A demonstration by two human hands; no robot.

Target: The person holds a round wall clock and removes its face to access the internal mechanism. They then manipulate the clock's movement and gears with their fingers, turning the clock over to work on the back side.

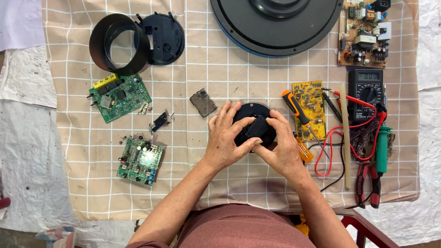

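Observation:
Both of my hands grip a round black plastic part lying on the checked cloth in the middle of the table. My left hand covers its left side, with the thumb under it. My right hand holds its right side, fingers pressing a small black block on top. An orange-handled screwdriver lies just right of my right hand. A small smoky translucent cover lies just left of my left hand.
Two green circuit boards and loose screws lie at left, below a black ring and cap. A large black disc sits at the top. At right are a yellow board, multimeter with leads, pliers.

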